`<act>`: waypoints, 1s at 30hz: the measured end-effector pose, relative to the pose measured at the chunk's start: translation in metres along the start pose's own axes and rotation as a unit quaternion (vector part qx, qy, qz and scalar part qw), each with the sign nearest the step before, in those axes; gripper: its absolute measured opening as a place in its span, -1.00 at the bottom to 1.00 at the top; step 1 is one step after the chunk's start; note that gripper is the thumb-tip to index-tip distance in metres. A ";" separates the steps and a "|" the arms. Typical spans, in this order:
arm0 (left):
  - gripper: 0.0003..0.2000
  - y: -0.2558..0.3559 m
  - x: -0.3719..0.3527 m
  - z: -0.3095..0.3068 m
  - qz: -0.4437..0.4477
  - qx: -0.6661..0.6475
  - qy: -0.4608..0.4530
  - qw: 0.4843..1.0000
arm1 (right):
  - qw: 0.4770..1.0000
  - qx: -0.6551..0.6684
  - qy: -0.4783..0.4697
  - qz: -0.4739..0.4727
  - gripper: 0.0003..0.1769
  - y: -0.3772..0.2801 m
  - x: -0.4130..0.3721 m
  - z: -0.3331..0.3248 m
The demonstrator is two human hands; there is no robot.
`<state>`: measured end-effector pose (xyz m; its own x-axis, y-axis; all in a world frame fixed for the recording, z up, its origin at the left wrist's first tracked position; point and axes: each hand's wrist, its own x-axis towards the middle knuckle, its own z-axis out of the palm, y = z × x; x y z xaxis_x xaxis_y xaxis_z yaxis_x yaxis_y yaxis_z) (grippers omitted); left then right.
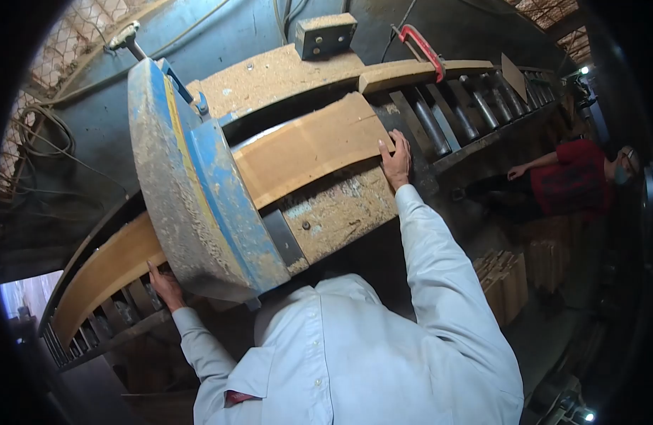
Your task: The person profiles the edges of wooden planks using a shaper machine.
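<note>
A long wooden board (312,145) lies on the machine bed and runs under the blue, sawdust-coated machine housing (174,177). Wood (114,258) also shows on the housing's left side; the housing hides whether it is the same piece. My right hand (397,160) grips the board's right end corner, thumb on the near edge and fingers at the end. Low on the left, my left hand (165,286) holds the near edge of the wood beside the housing, with some fingers hidden.
Metal rollers (462,117) extend right, with more on the left. A red clamp (423,51) grips a wooden guide strip (393,74). Behind stands a dark block (325,37). Wood pieces (502,283) are stacked at right, near a person in a red shirt (571,177).
</note>
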<state>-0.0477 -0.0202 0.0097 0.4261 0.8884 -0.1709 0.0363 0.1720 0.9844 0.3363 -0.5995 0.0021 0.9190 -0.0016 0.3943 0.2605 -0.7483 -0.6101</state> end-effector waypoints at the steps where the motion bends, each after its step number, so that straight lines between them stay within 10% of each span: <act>1: -0.49 0.002 -0.001 0.005 0.002 -0.002 0.013 1.000 | 1.000 -0.006 -0.014 -0.004 -0.42 0.001 0.000 -0.003; 30: -0.51 0.020 -0.008 0.031 -0.066 -0.006 0.099 0.993 | 1.000 -0.017 -0.013 -0.008 -0.44 -0.008 0.006 -0.010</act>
<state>-0.0223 -0.0373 0.0319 0.2329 0.9239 -0.3037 0.0685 0.2959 0.9528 0.3370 -0.6000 0.0158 0.9226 0.0280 0.3847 0.2651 -0.7706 -0.5796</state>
